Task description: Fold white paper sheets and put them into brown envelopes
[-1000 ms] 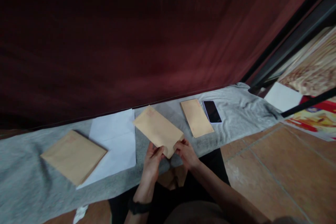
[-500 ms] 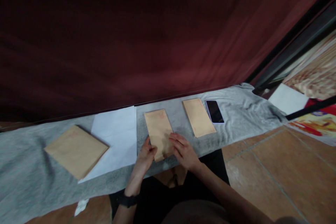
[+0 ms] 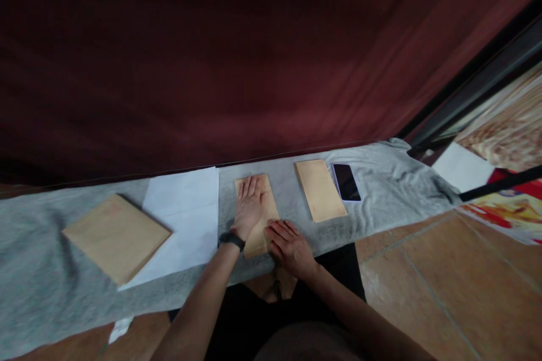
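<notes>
A brown paper envelope [image 3: 257,238] lies lengthwise in front of me on the grey cloth. My left hand [image 3: 249,206] rests flat on its upper half, fingers stretched out toward the far end and covering part of it. At the envelope's right edge, my right hand [image 3: 292,245] lies palm down with its fingers extended, the fingertips touching the paper near the bottom. Neither hand grips anything. A second brown envelope [image 3: 320,190] lies to the right, apart from my hands, with faint red print at its corners.
On the left, a stack of brown envelopes [image 3: 116,237] partly covers white paper sheets [image 3: 184,211]. A phone [image 3: 346,182] sits right of the second envelope. Grey cloth [image 3: 385,192] covers the narrow surface, backed by a dark red curtain [image 3: 254,67]. Tiled floor [image 3: 423,282] shows at right.
My left hand has let go of the envelope's lower left edge and moved up flat onto its top half. My right hand has shifted slightly left and down along the right edge.
</notes>
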`<act>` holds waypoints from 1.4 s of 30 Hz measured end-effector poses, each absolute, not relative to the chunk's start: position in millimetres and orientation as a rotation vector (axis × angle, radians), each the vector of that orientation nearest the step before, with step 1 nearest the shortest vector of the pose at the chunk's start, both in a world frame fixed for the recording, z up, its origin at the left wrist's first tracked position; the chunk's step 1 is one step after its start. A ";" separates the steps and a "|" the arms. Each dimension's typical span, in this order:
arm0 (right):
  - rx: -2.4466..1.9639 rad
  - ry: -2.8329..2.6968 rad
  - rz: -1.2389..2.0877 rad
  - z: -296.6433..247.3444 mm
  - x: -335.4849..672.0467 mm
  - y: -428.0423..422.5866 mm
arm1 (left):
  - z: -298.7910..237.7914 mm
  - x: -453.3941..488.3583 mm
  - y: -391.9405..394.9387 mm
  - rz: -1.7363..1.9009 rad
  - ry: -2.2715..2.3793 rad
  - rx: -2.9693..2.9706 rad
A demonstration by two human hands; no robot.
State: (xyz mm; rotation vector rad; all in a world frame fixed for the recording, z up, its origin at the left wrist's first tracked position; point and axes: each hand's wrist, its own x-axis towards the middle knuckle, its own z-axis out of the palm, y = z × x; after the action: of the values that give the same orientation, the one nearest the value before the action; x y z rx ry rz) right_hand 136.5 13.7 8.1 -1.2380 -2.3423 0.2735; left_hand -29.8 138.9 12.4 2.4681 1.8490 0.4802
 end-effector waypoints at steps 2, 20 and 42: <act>-1.232 -2.334 0.263 8.6 136.5 13.5 | 6.2 -31.6 149.7 0.444 1.816 2.491; -1.235 -2.318 0.252 2.7 134.7 12.7 | 3.0 -46.6 89.7 0.378 1.446 2.709; -1.073 -2.320 0.437 9.0 150.3 11.2 | 4.6 -83.5 -3.3 0.556 1.390 2.690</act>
State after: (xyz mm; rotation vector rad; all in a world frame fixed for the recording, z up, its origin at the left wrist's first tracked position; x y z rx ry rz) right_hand 150.3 11.2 9.0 -1.0729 -2.3196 0.4374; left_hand -83.5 -3.3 4.6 2.6901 1.3896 0.5557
